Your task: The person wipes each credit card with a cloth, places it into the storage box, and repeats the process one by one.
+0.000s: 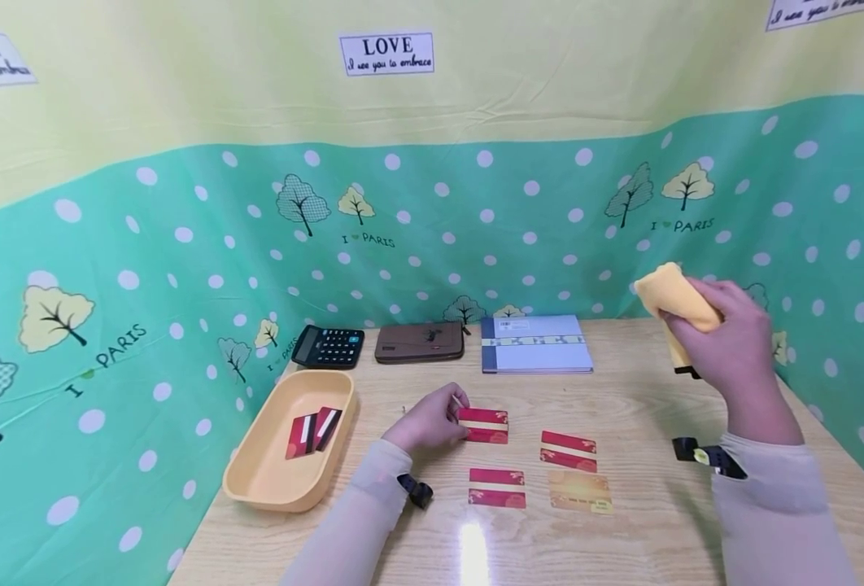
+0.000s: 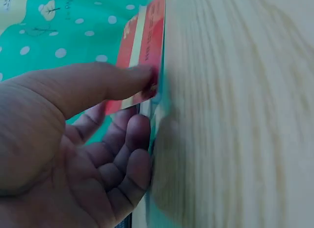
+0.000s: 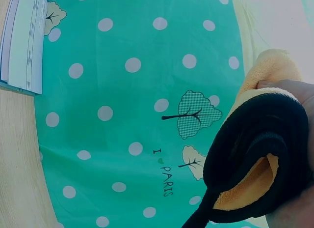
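Observation:
In the head view my left hand (image 1: 434,419) pinches the left end of a red card with a cream stripe (image 1: 487,426), low over the table. The left wrist view shows the thumb on the card's face (image 2: 142,46), with the card tilted and the other fingers curled below. My right hand (image 1: 732,342) is raised at the right, gripping a folded yellow cloth (image 1: 681,297). Black edging (image 3: 255,120) borders that cloth in the right wrist view. Nearer me on the table lie two more red cards (image 1: 496,498) (image 1: 568,462) and a gold card (image 1: 581,492).
At the left, a peach plastic tray (image 1: 256,480) contains red cards with black stripes (image 1: 302,435). Along the back stand a calculator (image 1: 329,347), a brown wallet (image 1: 419,342) and a light-blue notebook (image 1: 538,356). A green dotted curtain (image 1: 417,203) encloses the wooden table (image 1: 644,407).

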The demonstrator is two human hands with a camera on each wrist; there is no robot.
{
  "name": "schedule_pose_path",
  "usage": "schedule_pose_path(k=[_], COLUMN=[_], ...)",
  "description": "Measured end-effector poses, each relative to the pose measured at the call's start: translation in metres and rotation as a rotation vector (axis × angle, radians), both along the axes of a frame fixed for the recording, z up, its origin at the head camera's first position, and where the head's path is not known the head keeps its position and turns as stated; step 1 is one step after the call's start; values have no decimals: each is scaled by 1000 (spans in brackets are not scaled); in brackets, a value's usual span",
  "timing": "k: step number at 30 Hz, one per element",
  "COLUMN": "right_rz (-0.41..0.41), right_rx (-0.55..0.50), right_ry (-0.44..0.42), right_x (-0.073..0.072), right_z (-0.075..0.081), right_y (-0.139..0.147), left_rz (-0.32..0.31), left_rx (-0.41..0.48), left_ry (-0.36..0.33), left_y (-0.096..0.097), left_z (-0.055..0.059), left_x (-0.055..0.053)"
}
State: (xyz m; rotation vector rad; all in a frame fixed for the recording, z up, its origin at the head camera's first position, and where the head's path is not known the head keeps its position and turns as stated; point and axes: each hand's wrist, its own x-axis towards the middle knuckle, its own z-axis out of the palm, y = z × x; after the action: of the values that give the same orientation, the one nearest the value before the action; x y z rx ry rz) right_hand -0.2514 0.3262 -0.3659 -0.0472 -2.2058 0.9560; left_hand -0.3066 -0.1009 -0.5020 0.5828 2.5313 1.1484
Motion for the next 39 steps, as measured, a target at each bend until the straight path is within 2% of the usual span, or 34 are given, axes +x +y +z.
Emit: schedule_pose_path(k=[4,7,9,11,15,21,26,31,39], right_rz=[-5,-5,-4,-2,9,64,98,138,210], right_rx=[10,22,25,29,31,26,22,25,75], right_ry=[-5,-2,-4,6,37,87,112,146,199], right_x=[0,0,0,0,-2,-3,-1,-1,-3], right_z=[0,0,0,0,-2,-1,0,0,-3], right_y=[0,0,-1,-1,-4,-15,-27,-37,-55], left_rz=[45,69,83,91,103,78,77,78,76], left_rx=[168,335,440,524,635,703,737,751,773], left_ry=[-33,-87,-115,-105,-27,117,180,182,149], left_y=[-1,-4,-7,-9,-10,-5,-3,-2,-2], left_z=[3,10,19,29,54,93,115,122,119], left_x=[-4,-7,-7,-7,-3,12,25,31,31])
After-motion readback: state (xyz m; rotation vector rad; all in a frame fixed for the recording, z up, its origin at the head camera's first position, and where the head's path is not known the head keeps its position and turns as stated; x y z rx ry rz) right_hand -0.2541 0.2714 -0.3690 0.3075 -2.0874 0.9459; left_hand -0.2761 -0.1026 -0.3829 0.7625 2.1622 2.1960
